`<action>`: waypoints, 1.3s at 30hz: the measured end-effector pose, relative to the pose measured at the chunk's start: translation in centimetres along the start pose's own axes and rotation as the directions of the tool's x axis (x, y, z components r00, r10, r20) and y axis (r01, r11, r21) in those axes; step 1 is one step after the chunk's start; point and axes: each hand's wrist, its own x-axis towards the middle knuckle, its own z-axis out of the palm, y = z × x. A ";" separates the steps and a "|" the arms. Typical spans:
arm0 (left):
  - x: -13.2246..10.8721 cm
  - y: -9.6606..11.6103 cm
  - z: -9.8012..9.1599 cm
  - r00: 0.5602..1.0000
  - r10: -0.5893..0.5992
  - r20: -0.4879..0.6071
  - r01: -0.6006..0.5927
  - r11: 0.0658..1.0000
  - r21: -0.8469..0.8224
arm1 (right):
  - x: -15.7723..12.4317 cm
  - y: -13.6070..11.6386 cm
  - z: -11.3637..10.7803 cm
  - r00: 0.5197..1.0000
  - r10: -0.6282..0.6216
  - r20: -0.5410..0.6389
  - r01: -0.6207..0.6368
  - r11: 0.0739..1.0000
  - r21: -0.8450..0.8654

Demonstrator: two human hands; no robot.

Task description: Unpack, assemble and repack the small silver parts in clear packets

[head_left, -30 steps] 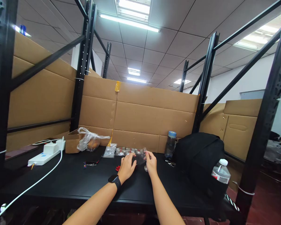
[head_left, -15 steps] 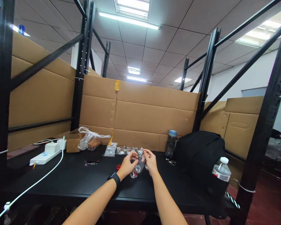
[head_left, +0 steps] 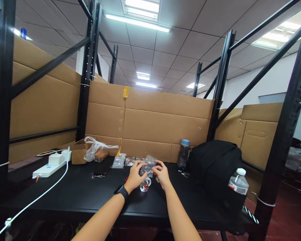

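Note:
My left hand [head_left: 133, 174] and my right hand [head_left: 163, 173] are raised a little above the black table [head_left: 72, 194], close together. Both pinch a small clear plastic packet [head_left: 148, 165] between them, fingers closed on its edges. A small clear round piece [head_left: 145, 184] hangs or sits just below the packet, between the hands. A black watch [head_left: 122, 192] is on my left wrist. Behind the hands lie several more small clear packets [head_left: 122, 161] in a row along the cardboard wall. A small red item [head_left: 126, 179] is mostly hidden by my left hand.
A white power strip [head_left: 47, 169] with a plug and cable lies at the left. A cardboard box [head_left: 76, 152] and crumpled plastic bag [head_left: 98, 149] stand at the back left. A dark bottle [head_left: 183, 153], a black backpack [head_left: 215, 170] and a water bottle [head_left: 237, 181] are at the right. Black rack posts frame the table.
Both hands have lifted from the table with the clear packet pinched between them. The round clear piece has come into view below the packet.

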 end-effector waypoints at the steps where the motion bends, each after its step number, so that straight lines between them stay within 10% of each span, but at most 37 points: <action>1: -0.1 0.4 -0.4 0.998 0.058 0.032 -0.061 0.994 0.087 | 0.0 0.1 -0.1 1.000 0.000 -0.011 0.000 1.000 -0.001; 8: 0.5 0.6 -1.5 0.930 0.190 0.316 -0.287 0.911 0.297 | -0.3 0.2 0.4 0.989 0.047 0.142 -0.047 0.999 -0.005; 15: 2.0 -6.2 -6.5 0.998 -0.050 -0.046 0.066 0.861 0.505 | -0.8 -0.2 -0.2 0.965 -0.042 0.259 0.142 0.914 -0.379; 21: 0.5 -11.9 -10.8 0.920 -0.375 0.111 0.217 0.727 0.651 | -1.9 -1.1 -0.5 0.863 0.145 0.484 0.293 0.636 -0.714; 31: 0.3 -12.2 -8.9 0.891 -0.381 0.248 0.083 0.672 0.736 | -2.3 -1.3 0.0 0.816 0.200 0.542 0.367 0.545 -0.754; 39: 0.4 -10.7 -8.8 0.964 -0.199 0.178 0.003 0.675 0.738 | -2.3 -1.6 0.4 0.803 0.187 0.566 0.406 0.524 -0.749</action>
